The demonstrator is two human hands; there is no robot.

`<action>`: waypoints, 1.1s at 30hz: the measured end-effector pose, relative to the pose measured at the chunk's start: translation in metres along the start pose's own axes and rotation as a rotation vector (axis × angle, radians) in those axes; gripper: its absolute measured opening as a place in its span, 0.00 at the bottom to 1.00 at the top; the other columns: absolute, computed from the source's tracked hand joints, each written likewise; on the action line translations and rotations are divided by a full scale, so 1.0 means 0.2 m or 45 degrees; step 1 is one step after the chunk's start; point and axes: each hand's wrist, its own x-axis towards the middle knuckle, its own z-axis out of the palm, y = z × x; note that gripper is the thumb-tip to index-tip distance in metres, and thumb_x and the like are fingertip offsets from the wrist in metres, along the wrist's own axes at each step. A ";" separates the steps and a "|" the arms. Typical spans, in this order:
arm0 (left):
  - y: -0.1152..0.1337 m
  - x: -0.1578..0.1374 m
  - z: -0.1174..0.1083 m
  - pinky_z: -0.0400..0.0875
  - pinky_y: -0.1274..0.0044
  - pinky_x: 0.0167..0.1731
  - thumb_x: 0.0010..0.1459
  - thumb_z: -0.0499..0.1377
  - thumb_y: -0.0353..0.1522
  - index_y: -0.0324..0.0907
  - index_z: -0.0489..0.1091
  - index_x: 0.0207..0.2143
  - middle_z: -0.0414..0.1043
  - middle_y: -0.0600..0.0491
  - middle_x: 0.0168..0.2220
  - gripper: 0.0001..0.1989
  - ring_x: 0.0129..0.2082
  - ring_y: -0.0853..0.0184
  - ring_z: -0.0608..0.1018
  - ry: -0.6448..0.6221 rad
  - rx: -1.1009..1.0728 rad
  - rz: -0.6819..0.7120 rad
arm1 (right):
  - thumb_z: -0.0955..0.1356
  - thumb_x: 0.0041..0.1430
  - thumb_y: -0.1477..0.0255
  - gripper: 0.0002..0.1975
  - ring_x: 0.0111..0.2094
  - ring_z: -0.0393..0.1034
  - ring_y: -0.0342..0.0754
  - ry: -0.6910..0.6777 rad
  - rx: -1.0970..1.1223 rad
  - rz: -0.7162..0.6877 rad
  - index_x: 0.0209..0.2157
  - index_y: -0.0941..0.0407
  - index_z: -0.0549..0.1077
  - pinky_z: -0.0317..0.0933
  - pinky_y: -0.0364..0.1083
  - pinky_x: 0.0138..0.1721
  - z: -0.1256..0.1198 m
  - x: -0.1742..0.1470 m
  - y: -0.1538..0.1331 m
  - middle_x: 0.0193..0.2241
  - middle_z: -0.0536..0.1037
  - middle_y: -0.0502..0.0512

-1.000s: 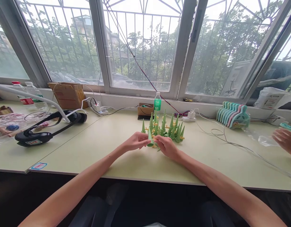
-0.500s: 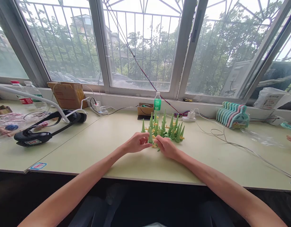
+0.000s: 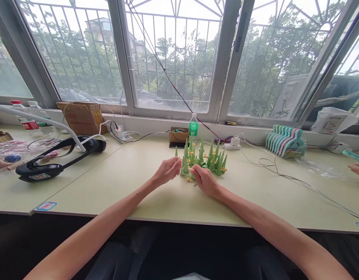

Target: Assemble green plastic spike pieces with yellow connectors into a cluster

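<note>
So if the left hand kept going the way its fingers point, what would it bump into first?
Most likely the nearest green cone at the front edge of the cluster of green cones. The left hand points right toward it, fingertips almost touching, though depth is hard to judge.

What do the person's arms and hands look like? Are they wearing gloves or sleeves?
No gloves and no sleeves. The left hand and right hand are bare, and both forearms are bare as far as the picture shows. No watch, ring or bracelet can be seen.
</note>
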 end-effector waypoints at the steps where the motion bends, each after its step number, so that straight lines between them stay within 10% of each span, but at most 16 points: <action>1: 0.00 0.00 0.00 0.59 0.82 0.15 0.65 0.47 0.53 0.38 0.64 0.23 0.64 0.57 0.16 0.30 0.13 0.76 0.63 -0.001 0.019 -0.025 | 0.55 0.72 0.64 0.15 0.20 0.50 0.41 0.014 0.003 0.005 0.31 0.54 0.60 0.48 0.41 0.25 0.00 0.00 0.00 0.20 0.60 0.45; 11: -0.01 0.00 -0.01 0.58 0.83 0.14 0.63 0.49 0.55 0.35 0.72 0.19 0.70 0.51 0.16 0.35 0.12 0.76 0.67 -0.272 0.065 -0.181 | 0.56 0.72 0.65 0.14 0.22 0.49 0.41 -0.024 0.018 -0.080 0.30 0.54 0.59 0.49 0.41 0.27 -0.01 0.00 -0.01 0.23 0.61 0.46; 33: -0.07 -0.02 0.00 0.54 0.83 0.19 0.55 0.65 0.45 0.35 0.71 0.25 0.57 0.60 0.17 0.20 0.18 0.77 0.57 -0.130 0.304 0.016 | 0.55 0.71 0.65 0.15 0.20 0.46 0.40 -0.058 0.044 -0.030 0.28 0.53 0.55 0.46 0.41 0.24 -0.01 -0.01 0.00 0.19 0.57 0.44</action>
